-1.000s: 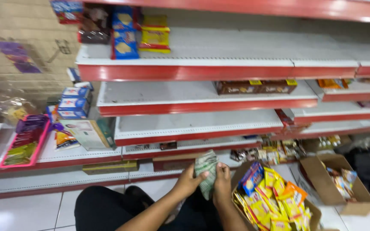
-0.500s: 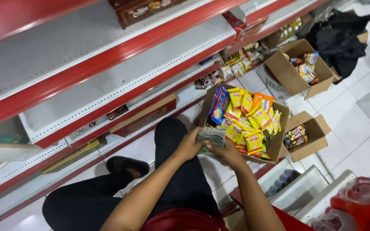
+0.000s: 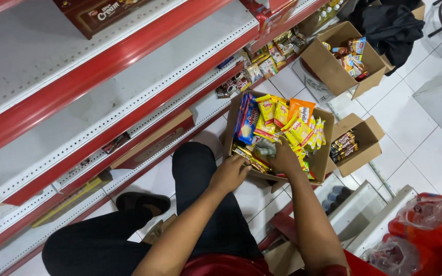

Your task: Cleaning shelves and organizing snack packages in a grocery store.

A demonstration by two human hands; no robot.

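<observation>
Far to the left of my fingers runs the red-edged shelf, its grey perforated boards mostly bare, with a flat brown box lying on the lowest level and a few small dark packets further along. My black-trousered leg lies just below both hands. My left hand rests at the near edge of the cardboard box, fingers loosely curled and close together on the rim; I cannot tell whether they pinch anything. Just right of it, my right hand is down inside the box, fingers curled around a crumpled greyish-green wad, seemingly soft plastic or paper, pressed in among the yellow snack packets. A tall blue biscuit pack stands against the box's left wall, beyond my left fingertips. I judge the wad to be very light, limp and crushable; it should be taken in a whole-hand grasp rather than by a corner. The snack packets look light, glossy and slippery, best pinched at a sealed end. To the right of my fingers sits a smaller open carton with dark wrapped bars, and farther off another carton of mixed packets beside a black cloth. Down at the far right lies a red plastic bag.
</observation>
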